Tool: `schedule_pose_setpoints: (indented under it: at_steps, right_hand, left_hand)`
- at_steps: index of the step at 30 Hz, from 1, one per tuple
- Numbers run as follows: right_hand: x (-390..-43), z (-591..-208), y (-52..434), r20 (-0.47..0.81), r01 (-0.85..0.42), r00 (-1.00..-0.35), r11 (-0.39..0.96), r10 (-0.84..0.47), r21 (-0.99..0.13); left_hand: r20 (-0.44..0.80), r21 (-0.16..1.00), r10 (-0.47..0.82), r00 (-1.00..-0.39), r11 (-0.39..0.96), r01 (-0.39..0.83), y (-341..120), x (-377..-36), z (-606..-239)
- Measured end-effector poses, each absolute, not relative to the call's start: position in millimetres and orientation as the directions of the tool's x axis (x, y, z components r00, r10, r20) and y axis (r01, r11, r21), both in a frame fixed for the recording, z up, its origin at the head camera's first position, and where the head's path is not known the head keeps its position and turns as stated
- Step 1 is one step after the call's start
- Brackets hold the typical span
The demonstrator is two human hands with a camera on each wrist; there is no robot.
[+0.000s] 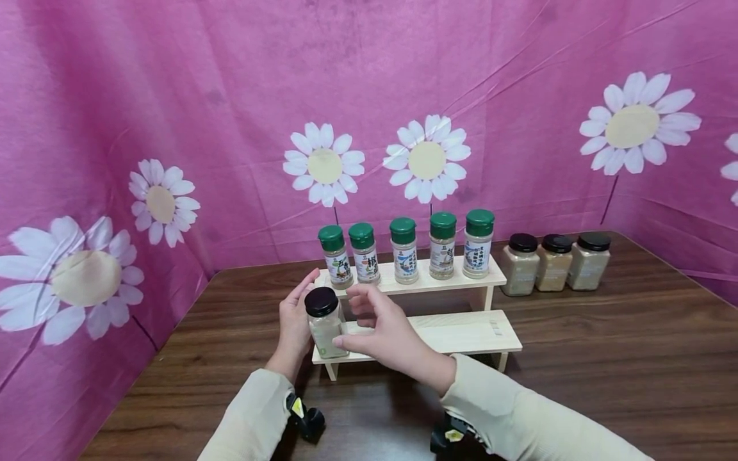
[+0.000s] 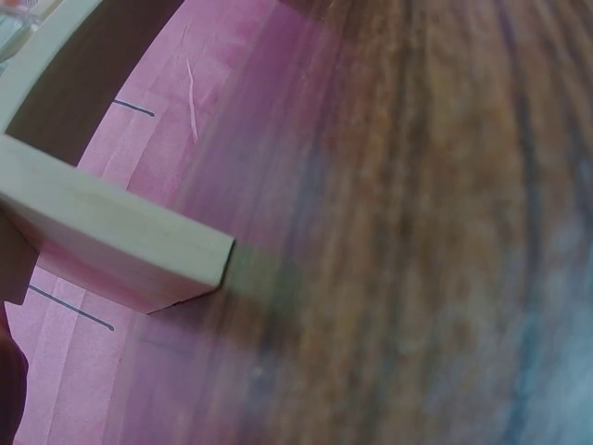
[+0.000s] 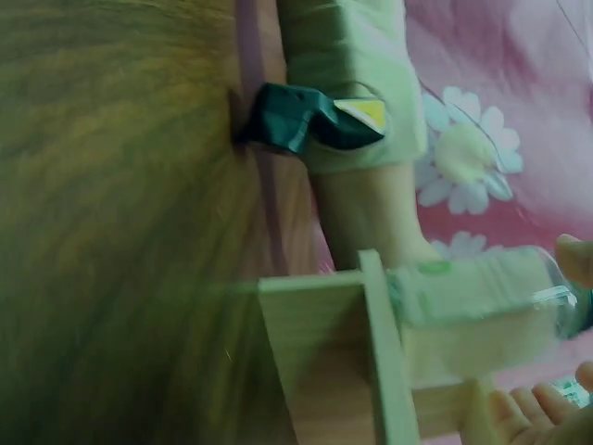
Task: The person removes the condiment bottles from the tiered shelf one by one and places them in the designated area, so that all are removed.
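A square clear jar (image 1: 327,330) with a black lid and pale powder stands upright on the left end of the lower step of a two-step wooden rack (image 1: 461,331). Just left of the jar, my left hand (image 1: 295,323) is raised with its index finger straight; the jar hides part of this hand. On the other side, my right hand (image 1: 383,330) has fingers spread and loosely bent, its thumb in front of the jar's lower right edge. Whether either hand touches the glass cannot be told. In the right wrist view the jar (image 3: 482,320) appears sideways, its base against the board.
Several green-capped spice bottles (image 1: 405,259) line the upper step. Right of the rack, three black-lidded jars (image 1: 555,266) stand on the brown wooden table (image 1: 623,346). A pink flowered cloth (image 1: 369,77) hangs behind. The left wrist view shows a rack leg (image 2: 120,232).
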State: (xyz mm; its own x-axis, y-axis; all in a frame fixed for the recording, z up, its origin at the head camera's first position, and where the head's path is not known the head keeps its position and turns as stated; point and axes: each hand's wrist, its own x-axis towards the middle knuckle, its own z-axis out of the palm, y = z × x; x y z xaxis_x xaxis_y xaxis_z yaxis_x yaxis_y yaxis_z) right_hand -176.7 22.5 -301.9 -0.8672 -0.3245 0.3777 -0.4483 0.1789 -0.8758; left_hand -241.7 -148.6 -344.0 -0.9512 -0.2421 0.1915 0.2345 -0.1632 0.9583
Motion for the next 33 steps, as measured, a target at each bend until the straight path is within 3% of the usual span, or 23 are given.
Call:
schedule_pose_setpoints:
  at_steps: [13, 33]
  right_hand:
    - [-173, -318, -3, 0.44, -0.49, -0.863, 0.195, -0.25, -0.85]
    - [-177, -331, -22, 0.508, -0.525, -0.847, 0.393, -0.157, -0.755]
  left_hand:
    - [0.209, 0.956, -0.254, -0.944, -0.151, 0.252, -149, -241, -344]
    - [0.251, 0.957, -0.261, -0.932, -0.08, 0.28, -149, -242, -342]
